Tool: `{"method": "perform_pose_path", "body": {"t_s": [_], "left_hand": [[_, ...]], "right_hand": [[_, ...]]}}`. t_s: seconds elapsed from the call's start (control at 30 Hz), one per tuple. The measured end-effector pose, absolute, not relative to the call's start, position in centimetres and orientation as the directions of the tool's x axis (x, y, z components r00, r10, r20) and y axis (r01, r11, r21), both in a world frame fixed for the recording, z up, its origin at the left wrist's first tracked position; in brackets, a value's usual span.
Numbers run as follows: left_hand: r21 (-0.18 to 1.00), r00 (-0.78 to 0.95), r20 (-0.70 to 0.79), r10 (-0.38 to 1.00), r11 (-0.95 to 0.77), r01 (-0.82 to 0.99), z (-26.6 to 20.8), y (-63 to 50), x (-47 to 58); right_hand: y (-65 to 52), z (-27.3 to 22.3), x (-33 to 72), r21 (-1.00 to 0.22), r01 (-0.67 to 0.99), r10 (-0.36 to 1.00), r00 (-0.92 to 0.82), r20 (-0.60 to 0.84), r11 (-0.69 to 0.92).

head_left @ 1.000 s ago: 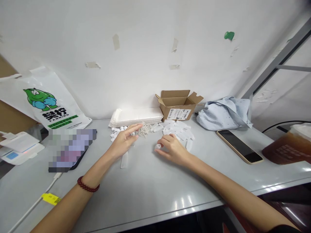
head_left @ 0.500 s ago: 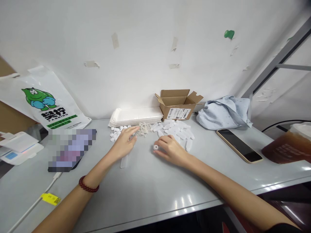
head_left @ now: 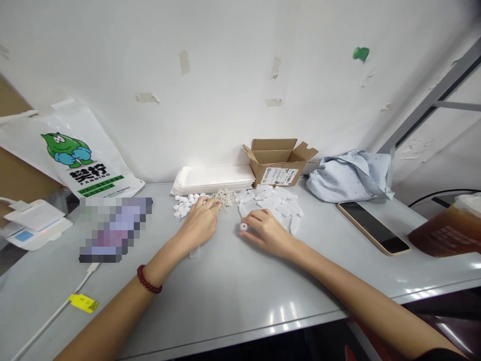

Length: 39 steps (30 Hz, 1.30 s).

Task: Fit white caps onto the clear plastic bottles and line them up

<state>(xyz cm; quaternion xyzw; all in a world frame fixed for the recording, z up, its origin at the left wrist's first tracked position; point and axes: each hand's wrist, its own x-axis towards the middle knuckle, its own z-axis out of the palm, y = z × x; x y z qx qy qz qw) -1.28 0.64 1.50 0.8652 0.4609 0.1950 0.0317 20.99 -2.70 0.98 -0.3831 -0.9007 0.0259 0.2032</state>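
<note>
My left hand (head_left: 200, 223) reaches to the near edge of a heap of thin, cream-coloured loops (head_left: 226, 199). Its fingers are bent and close together at the loops, and whatever lies between the fingertips is hidden. In my closed right hand (head_left: 267, 231) is a small white tube (head_left: 244, 227), its round end with a central hole facing me. Just beyond that hand spreads a pile of translucent plastic tubes (head_left: 278, 203). Small white caps (head_left: 183, 204) lie left of the loops. One flat translucent piece (head_left: 194, 252) rests on the table, partly covered by my left wrist.
Behind the piles are a stack of white packets (head_left: 218, 178) and an open cardboard box (head_left: 278, 168). At right lie a light-blue cloth bag (head_left: 349, 175), a phone (head_left: 372, 228) and a drink cup (head_left: 447, 228). A blurred-out device (head_left: 116, 230) with a cable lies left.
My left hand has moved slightly right and its outstretched fingers have bent in at the loops. My right hand keeps the tube in almost the same place. The view has shifted slightly.
</note>
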Motion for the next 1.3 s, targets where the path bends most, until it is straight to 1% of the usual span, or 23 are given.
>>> {"method": "perform_pose_path", "body": {"t_s": [0.1, 0.2, 0.3, 0.37, 0.47, 0.53, 0.6, 0.73, 0.9, 1.03, 1.2, 1.3], "left_hand": [[0.309, 0.464, 0.358, 0.81, -0.572, 0.76, 2.0, 0.7, -1.6], [0.438, 0.388, 0.382, 0.839, -0.534, 0.723, 2.9, 0.6, -1.9], [0.603, 0.335, 0.339, 0.879, -0.476, 0.64, 4.3, -0.1, -1.9], [0.699, 0.347, 0.288, 0.893, -0.443, 0.56, 5.1, -0.7, -1.7], [0.796, 0.389, 0.23, 0.892, -0.402, 0.452, 5.5, -1.8, -0.8], [0.825, 0.412, 0.215, 0.885, -0.391, 0.409, 5.2, -2.5, -0.1], [0.827, 0.439, 0.21, 0.874, -0.398, 0.397, 4.8, -3.2, 0.6], [0.795, 0.469, 0.202, 0.86, -0.424, 0.435, 4.5, -4.0, 1.3], [0.757, 0.486, 0.236, 0.842, -0.472, 0.451, 4.5, -4.2, 1.2], [0.683, 0.524, 0.27, 0.808, -0.544, 0.486, 4.4, -4.5, 1.3], [0.566, 0.58, 0.388, 0.716, -0.682, 0.463, 4.1, -4.6, 1.4], [0.533, 0.598, 0.402, 0.693, -0.708, 0.463, 4.0, -4.5, 1.3]], "right_hand": [[-2.7, 1.1, 21.0, -0.207, 0.676, 0.699, -0.625, 0.348, 0.707], [-2.7, 1.1, 21.0, -0.211, 0.668, 0.693, -0.629, 0.352, 0.713], [-2.7, 1.1, 20.9, -0.221, 0.667, 0.697, -0.628, 0.347, 0.711], [-2.7, 1.1, 20.9, -0.233, 0.666, 0.701, -0.625, 0.344, 0.709], [-2.6, 1.0, 20.9, -0.268, 0.659, 0.709, -0.618, 0.339, 0.703], [-2.6, 1.0, 20.9, -0.29, 0.659, 0.719, -0.61, 0.332, 0.693], [-2.6, 1.0, 20.9, -0.299, 0.664, 0.727, -0.605, 0.325, 0.686], [-2.7, 1.2, 20.9, -0.309, 0.671, 0.739, -0.597, 0.312, 0.674], [-2.6, 1.2, 20.8, -0.357, 0.675, 0.764, -0.572, 0.3, 0.646], [-2.5, 0.9, 20.8, -0.369, 0.67, 0.765, -0.569, 0.302, 0.644], [-2.5, 0.7, 20.8, -0.364, 0.68, 0.771, -0.565, 0.294, 0.637], [-2.6, 0.6, 20.8, -0.409, 0.642, 0.761, -0.544, 0.353, 0.649]]}}
